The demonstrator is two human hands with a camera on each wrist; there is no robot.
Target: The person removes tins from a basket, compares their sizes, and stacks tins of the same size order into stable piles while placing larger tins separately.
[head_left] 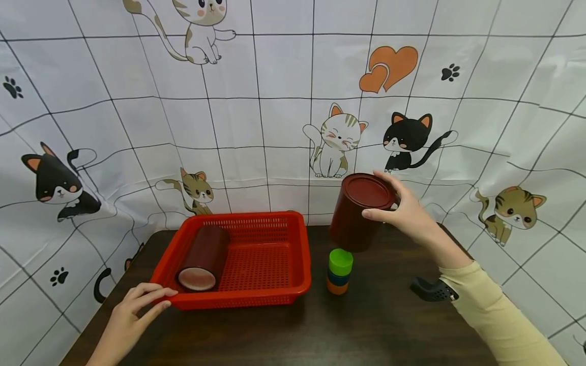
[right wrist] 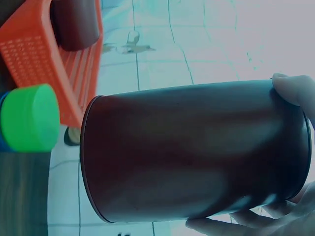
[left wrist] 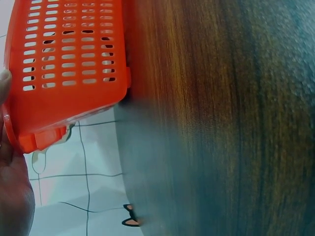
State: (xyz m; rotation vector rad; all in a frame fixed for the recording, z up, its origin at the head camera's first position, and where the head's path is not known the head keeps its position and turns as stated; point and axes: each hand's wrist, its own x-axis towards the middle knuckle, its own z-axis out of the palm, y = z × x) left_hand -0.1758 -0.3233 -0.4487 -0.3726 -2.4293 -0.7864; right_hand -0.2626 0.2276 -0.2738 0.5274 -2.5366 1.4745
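My right hand (head_left: pixel 400 208) grips a dark brown cylindrical canister (head_left: pixel 354 218) near its upper end, thumb on one side and fingers on the other. The canister tilts slightly, raised over the table's back part. In the right wrist view, the canister (right wrist: pixel 192 152) spans most of the picture, the hand at its right end. My left hand (head_left: pixel 133 315) pinches the front left corner of a red plastic basket (head_left: pixel 242 300). Inside the basket, along its left side, lies a second brown canister (head_left: pixel 208 254), its pale round end facing me.
A small stack of cups, green (head_left: pixel 341 262) over dark blue over orange, stands on the dark wooden table (head_left: pixel 366 330), right of the basket and just in front of the raised canister. A white cat-print sheet (head_left: pixel 284 127) hangs behind and around the table.
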